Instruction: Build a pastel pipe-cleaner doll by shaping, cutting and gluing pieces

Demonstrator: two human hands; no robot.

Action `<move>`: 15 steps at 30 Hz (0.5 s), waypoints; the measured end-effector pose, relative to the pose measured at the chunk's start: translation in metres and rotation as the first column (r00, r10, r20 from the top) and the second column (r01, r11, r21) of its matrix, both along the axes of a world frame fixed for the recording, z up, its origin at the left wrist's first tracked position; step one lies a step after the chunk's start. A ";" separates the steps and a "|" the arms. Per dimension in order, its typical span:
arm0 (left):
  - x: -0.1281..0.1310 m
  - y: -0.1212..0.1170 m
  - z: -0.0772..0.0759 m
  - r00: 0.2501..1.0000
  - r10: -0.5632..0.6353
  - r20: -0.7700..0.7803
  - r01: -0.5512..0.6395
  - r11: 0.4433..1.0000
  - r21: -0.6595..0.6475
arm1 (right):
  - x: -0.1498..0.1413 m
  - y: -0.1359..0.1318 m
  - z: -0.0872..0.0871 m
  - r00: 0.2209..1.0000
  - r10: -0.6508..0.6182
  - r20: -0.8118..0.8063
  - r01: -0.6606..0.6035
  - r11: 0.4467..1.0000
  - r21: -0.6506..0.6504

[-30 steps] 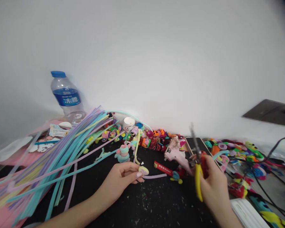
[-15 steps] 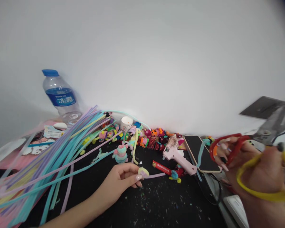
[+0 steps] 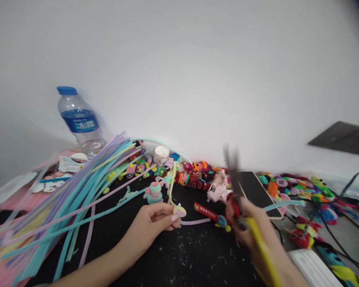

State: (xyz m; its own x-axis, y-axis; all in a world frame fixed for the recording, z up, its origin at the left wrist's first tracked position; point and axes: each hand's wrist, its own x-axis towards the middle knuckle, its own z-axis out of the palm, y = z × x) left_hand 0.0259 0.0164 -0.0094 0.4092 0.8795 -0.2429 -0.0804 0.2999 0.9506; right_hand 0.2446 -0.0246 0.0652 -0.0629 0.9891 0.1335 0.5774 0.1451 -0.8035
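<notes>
**Fingers [image 3: 174,218] pinch a yellow-and-lilac piece [image 3: 179,211] on one side and grip scissors [image 3: 235,181] on the other**

Your left hand [image 3: 157,219] has the small fuzzy piece caught between thumb and fingertips, low over the black surface [image 3: 209,259], and it stays where it was half a second ago. A lilac strip [image 3: 196,221] runs rightward from those fingertips; you can't tell from here whether it joins the piece. A pale yellow strip [image 3: 172,181] comes down just behind it.

The change is in your right hand [image 3: 255,223]. Half a second ago it is far out to the right with the handles spread; now it is back in front of the pink glue gun [image 3: 218,192], its fingers closed around the red and yellow handles. The blades point up and blur with motion, so whether they are parted can't be told.

For the work in hand, this brings the tool nearer the piece, yet the two remain apart, with the red lettered strip [image 3: 205,210] between them. Nothing is being cut at this instant, and the left pinch looks steady enough to present the piece.
</notes>
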 end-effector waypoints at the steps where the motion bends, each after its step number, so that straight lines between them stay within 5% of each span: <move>1: 0.000 0.000 -0.001 1.000 0.005 0.001 -0.005 1.000 -0.001 | -0.005 0.000 -0.007 0.987 0.080 0.142 -0.074 0.996 -0.047; 6: -0.003 0.001 0.003 0.999 0.024 -0.036 -0.023 0.999 0.039 | -0.005 0.000 -0.028 0.837 0.139 0.530 -0.097 0.990 -0.106; 15: -0.010 0.003 0.008 0.984 0.085 -0.157 -0.061 0.987 0.150 | -0.004 -0.003 -0.037 0.766 0.186 0.616 -0.136 0.982 -0.128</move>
